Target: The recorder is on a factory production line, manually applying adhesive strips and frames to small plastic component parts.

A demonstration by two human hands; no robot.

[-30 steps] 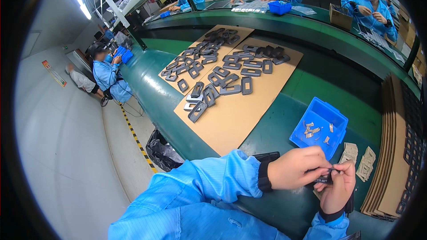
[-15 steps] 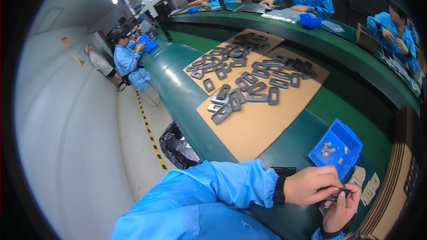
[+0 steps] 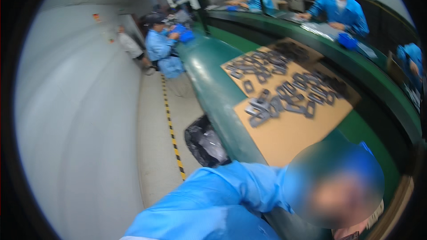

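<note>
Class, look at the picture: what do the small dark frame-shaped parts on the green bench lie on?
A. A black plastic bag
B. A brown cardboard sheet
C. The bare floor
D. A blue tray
B: the dark frame-shaped parts are scattered over a flat brown cardboard sheet that lies on the green bench.

A brown cardboard sheet point(image 3: 289, 129) lies on the green bench point(image 3: 213, 84). Dark frame-shaped parts point(image 3: 284, 93) crowd its far half; its near half is bare. Left of the sheet, a black bin bag point(image 3: 204, 142) sits against the bench on open floor.
</note>
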